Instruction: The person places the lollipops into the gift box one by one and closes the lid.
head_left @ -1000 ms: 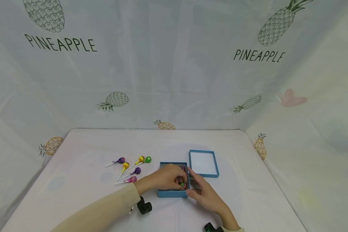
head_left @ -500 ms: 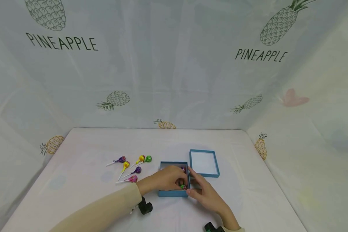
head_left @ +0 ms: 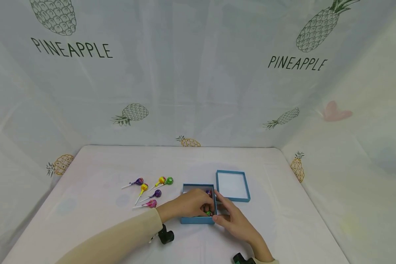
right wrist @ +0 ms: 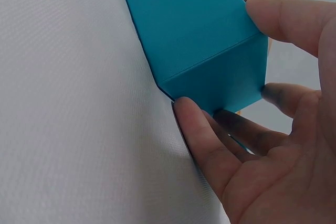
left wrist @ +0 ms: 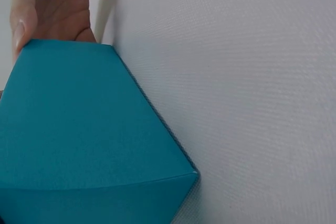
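Note:
In the head view my left hand [head_left: 196, 202] reaches down into a small blue box [head_left: 197, 220], its fingers curled and pinching a lollipop with a green and red wrapper [head_left: 209, 213]. Behind those fingers, at the box's right wall, shows another dark reddish wrapped lollipop [head_left: 209, 193]. The lollipop sticks and much of the inside are hidden by the hand. My right hand [head_left: 235, 218] holds the box's right end; in the right wrist view its thumb [right wrist: 278, 18] sits on the upper corner and its fingers [right wrist: 197, 124] touch the end wall.
A blue-rimmed lid [head_left: 232, 185] lies with its white inside up, right of the box. Several lollipops, among them a purple one [head_left: 157, 193], a pink one [head_left: 151, 203] and a green one [head_left: 169, 180], lie to the left on the white cloth [head_left: 102, 172].
My left fingers shift slightly at the green-and-red lollipop inside the box. The right hand stays on the box's end; the box, lid and loose lollipops keep their places.

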Tool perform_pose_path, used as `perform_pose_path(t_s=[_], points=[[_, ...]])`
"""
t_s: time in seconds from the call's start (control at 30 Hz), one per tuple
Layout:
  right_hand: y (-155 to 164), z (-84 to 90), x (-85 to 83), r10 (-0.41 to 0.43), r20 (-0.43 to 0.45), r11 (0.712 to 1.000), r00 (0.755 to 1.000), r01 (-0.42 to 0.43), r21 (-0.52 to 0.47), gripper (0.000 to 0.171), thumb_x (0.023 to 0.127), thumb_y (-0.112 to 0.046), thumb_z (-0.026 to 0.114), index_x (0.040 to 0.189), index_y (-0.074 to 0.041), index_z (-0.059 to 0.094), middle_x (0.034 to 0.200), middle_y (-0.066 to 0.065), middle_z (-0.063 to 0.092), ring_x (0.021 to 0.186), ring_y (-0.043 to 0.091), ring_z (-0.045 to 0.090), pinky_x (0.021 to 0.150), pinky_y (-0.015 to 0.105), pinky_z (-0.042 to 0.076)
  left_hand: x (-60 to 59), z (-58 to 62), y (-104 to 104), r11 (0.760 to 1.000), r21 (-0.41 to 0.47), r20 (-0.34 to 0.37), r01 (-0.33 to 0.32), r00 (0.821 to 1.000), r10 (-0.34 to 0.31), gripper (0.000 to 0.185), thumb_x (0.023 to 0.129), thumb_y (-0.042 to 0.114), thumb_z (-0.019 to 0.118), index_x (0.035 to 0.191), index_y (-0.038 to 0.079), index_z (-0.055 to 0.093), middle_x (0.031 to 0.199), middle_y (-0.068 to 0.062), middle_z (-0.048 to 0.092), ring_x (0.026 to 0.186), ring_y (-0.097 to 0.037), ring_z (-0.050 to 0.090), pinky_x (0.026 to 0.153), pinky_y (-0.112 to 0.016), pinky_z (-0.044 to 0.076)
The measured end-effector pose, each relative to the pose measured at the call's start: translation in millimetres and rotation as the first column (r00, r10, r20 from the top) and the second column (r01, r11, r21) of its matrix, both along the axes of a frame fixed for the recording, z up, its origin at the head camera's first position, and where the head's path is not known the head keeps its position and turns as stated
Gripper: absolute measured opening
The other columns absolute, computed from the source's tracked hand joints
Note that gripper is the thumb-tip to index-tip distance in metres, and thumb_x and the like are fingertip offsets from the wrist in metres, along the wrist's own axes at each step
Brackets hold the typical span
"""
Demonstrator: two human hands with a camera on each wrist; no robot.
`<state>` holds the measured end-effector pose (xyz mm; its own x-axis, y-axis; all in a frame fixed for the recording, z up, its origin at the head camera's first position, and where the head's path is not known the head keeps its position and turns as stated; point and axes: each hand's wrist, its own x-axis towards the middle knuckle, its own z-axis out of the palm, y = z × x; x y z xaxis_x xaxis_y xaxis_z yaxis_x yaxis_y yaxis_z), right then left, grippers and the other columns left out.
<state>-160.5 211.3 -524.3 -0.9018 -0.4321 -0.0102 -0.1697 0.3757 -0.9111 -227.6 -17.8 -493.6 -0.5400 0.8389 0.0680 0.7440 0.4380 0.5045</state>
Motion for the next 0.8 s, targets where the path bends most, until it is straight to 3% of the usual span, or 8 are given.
perform_pose_path(t_s=[0.47,0.6,0.8], points=[[0,-0.5,-0.3,-0.010,0.010,1.000,1.000,0.010,0.000,0.080,0.104,-0.026,0.070,0.170,-0.027,0.025,0.170,0.016,0.032,0.142,0.039,0.051,0.100,0.022,0.052,-2.1,4.4,-6,1.000,0.029,0.014,0.000,1.000,0.000,0.017,0.089,0.011,0.087,0.102,0.019,0.080,0.089,0.012,0.071,0.077,0.004,0.058,0.071,-0.009,0.049],[0,-0.8,-0.5,-0.005,0.004,1.000,1.000,0.005,-0.006,0.080,0.105,-0.024,0.070,0.170,-0.027,0.024,0.169,0.015,0.033,0.141,0.039,0.053,0.100,0.024,0.053,-4.9,15.1,-14,0.998,0.049,0.029,-0.038,0.999,0.037,0.018,0.089,0.010,0.087,0.105,0.017,0.080,0.095,0.009,0.073,0.082,0.002,0.061,0.075,-0.012,0.051],[-2,-0.3,-0.6,-0.023,-0.006,1.000,1.000,0.023,0.015,0.081,0.103,-0.026,0.072,0.170,-0.027,0.027,0.169,0.017,0.035,0.139,0.040,0.054,0.098,0.023,0.053,-10.9,38.3,-36,0.988,0.053,0.034,-0.145,0.989,0.144,0.023,0.092,0.017,0.086,0.114,0.015,0.080,0.103,0.002,0.076,0.085,-0.004,0.063,0.077,-0.019,0.053]])
